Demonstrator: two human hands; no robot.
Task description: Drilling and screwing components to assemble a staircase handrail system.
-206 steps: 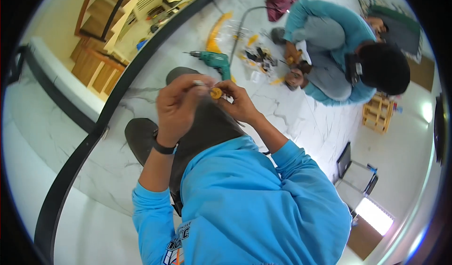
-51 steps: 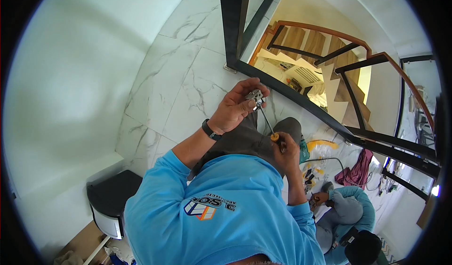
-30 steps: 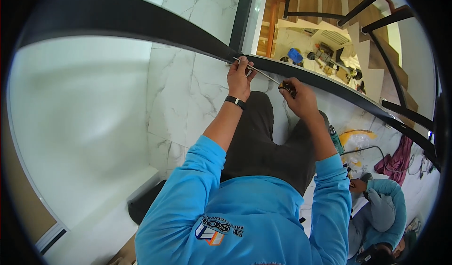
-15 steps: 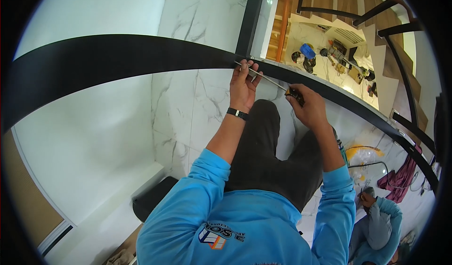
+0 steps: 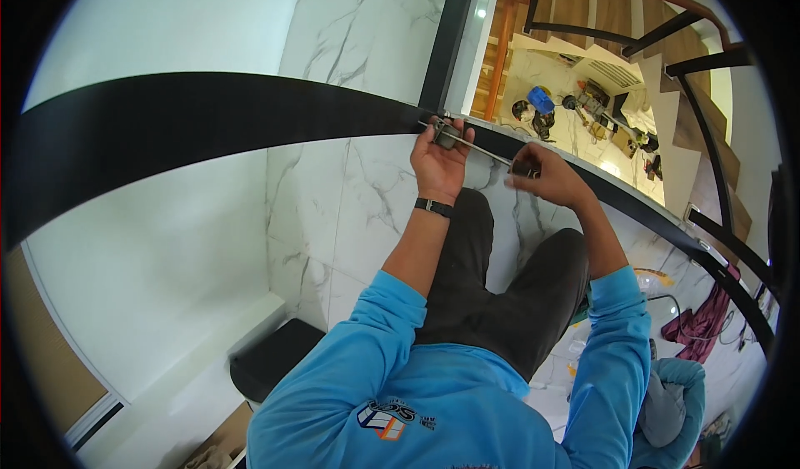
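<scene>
My left hand [image 5: 439,167] is palm up at the black rail, its fingers closed around a small grey metal fitting [image 5: 447,135]. A screwdriver [image 5: 487,150] slants from that fitting down to the right, its thin steel shaft in plain sight. Its dark handle is mostly covered by my right hand [image 5: 550,177], which is curled around it. Just behind the left fingers runs the wide black rail [image 5: 333,115], close to where a black upright post [image 5: 448,48] meets it. I cannot tell whether the screwdriver's tip sits in a screw.
Beyond the rail, a lower floor holds a blue container [image 5: 540,99] and several tools, beside a winding wooden staircase [image 5: 612,6]. A black padded seat [image 5: 279,359] stands at lower left. To the lower right are a maroon cloth [image 5: 704,319] and a crouching person in blue [image 5: 679,394].
The left hand has turned more palm up, showing the fitting. The right hand's fingers have shifted round the screwdriver handle. The crouching person's hand has gone from sight. My view has shifted slightly.
</scene>
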